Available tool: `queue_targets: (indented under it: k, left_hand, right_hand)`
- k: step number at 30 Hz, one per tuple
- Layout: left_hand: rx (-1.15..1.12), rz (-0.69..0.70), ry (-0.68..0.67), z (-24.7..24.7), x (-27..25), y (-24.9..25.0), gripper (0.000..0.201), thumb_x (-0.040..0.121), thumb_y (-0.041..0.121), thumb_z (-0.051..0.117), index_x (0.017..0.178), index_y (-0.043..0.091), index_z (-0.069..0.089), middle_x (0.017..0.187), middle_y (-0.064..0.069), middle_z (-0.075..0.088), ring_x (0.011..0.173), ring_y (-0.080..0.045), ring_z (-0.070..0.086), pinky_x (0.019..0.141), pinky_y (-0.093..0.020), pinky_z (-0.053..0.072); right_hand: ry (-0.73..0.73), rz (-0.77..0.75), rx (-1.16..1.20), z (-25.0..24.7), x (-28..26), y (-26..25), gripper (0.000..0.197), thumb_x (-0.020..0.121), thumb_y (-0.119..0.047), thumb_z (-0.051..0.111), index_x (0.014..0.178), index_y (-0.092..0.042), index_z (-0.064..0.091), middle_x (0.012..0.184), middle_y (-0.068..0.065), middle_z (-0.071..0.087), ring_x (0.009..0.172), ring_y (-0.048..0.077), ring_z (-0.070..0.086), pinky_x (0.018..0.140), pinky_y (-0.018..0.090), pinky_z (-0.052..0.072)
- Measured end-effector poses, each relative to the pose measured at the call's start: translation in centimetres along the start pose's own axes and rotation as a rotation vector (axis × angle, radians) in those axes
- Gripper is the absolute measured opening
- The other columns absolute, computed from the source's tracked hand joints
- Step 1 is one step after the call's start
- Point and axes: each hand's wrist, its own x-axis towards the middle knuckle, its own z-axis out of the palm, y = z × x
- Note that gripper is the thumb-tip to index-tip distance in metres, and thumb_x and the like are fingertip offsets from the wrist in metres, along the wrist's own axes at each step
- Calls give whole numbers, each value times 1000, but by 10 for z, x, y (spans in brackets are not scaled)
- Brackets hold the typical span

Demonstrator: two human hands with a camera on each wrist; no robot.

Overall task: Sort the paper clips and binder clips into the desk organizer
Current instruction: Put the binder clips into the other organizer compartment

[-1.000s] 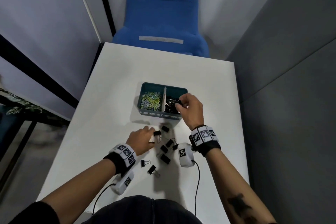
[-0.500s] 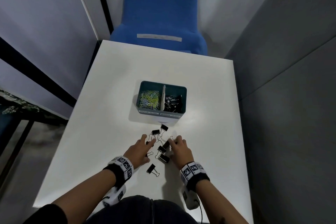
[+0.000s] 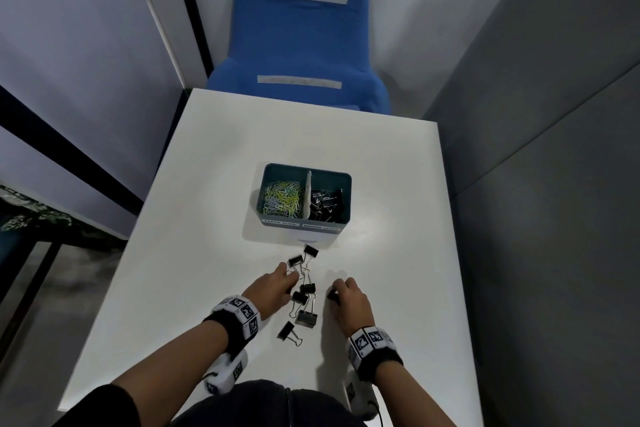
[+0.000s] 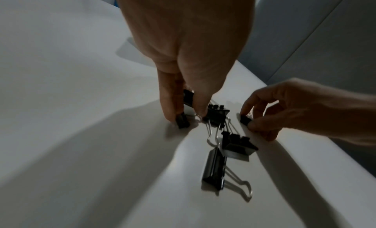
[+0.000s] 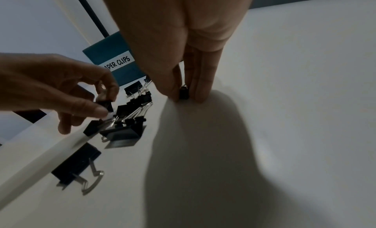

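A teal desk organizer stands mid-table, with coloured paper clips in its left compartment and black binder clips in its right one. Several loose black binder clips lie in a cluster in front of it. At the cluster's left edge, my left hand pinches a small binder clip between thumb and finger. On the cluster's right side, my right hand pinches another small binder clip on the table.
A blue chair stands beyond the far edge of the white table. Grey walls close in on the left and right. The organizer's front label reads "PAPER CLIPS".
My right hand has come back from the organizer's binder clip compartment to the loose clips and taken hold of one. My left hand has stayed at the cluster.
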Motion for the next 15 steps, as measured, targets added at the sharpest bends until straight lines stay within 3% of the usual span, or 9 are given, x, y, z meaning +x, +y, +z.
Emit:
queue_targets:
  k: [4, 7, 9, 13, 15]
  left_hand:
    - [-36, 126, 63, -28, 8, 17, 6, 96, 18, 45, 102, 17, 45, 107, -5, 50, 81, -27, 56, 72, -40, 49]
    - [-101, 172, 199, -69, 27, 42, 2, 97, 19, 48, 97, 16, 49, 101, 1, 51, 79, -17, 55, 71, -26, 48]
    - [-180, 162, 295, -99, 40, 54, 1, 96, 17, 51, 98, 18, 50, 97, 5, 49, 77, -15, 54, 70, -26, 49]
    - [-251, 129, 374, -133, 53, 66, 40, 95, 14, 55, 134, 17, 43, 113, 1, 47, 86, -15, 54, 78, -28, 49]
    - [-224, 120, 384, -130, 46, 68, 50, 95, 11, 55, 140, 19, 37, 121, -1, 45, 77, -16, 57, 72, -31, 53]
  right_hand:
    - [-24, 17, -25, 3, -7, 7, 23, 78, 0, 57, 99, -10, 58, 100, 10, 50, 71, 37, 59, 56, 34, 36]
    - [-47, 29, -20, 5, -9, 9, 18, 78, -10, 58, 96, -9, 57, 100, 8, 47, 71, 38, 58, 57, 36, 40]
    - [-80, 44, -24, 3, -8, 9, 17, 79, -17, 58, 95, -11, 56, 101, 7, 50, 76, 36, 58, 62, 37, 43]
    - [-66, 23, 66, -13, -4, 2, 16, 77, -22, 60, 91, -14, 59, 95, 3, 54, 81, 28, 57, 66, 30, 41]
    - [-12, 18, 144, -32, 2, -6, 17, 75, -22, 66, 91, -16, 63, 93, 1, 55, 81, 24, 57, 67, 25, 38]
